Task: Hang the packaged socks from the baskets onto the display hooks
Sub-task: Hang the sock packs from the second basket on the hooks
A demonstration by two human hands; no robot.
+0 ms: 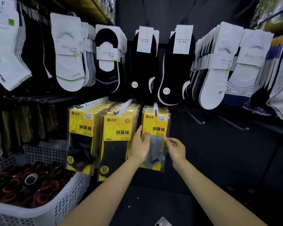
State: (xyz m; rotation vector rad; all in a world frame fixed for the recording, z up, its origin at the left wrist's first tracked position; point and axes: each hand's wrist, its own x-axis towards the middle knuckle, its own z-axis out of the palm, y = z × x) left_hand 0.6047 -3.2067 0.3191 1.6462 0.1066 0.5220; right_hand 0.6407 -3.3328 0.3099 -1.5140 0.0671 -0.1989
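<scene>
Shows the left hand (140, 144) clasping the left edge of a yellow sock pack (155, 126): thumb laid flat across the front, over the grey sock inside, with the fingers nearly straight and slipped along and behind the edge. Shows the right hand (176, 148) at the opposite edge, fingers loosely curled, fingertips pinching the clear wrapper at about the same height. Neither grip wide; both closed only as far as the thin pack requires.

Places the sock pack between the two hands, upright and front-facing, its top threaded on a white hook (155, 108), at the front of a short row of matching packs.

Just left of it, on separate hooks, hangs a middle stack (117, 141) with a dark grey sock in front and, farther left, a left stack (81, 137) with a black one; the left hand's back lies close against the middle stack. To the right, two bare hooks (198, 119) jutting from the dark wall. Above, rows of black socks (144, 62) and white socks (69, 62) on card hangers. At lower left, a white perforated basket (69, 198) of dark red packets with a tape roll (31, 178) on top, well apart from both hands.
</scene>
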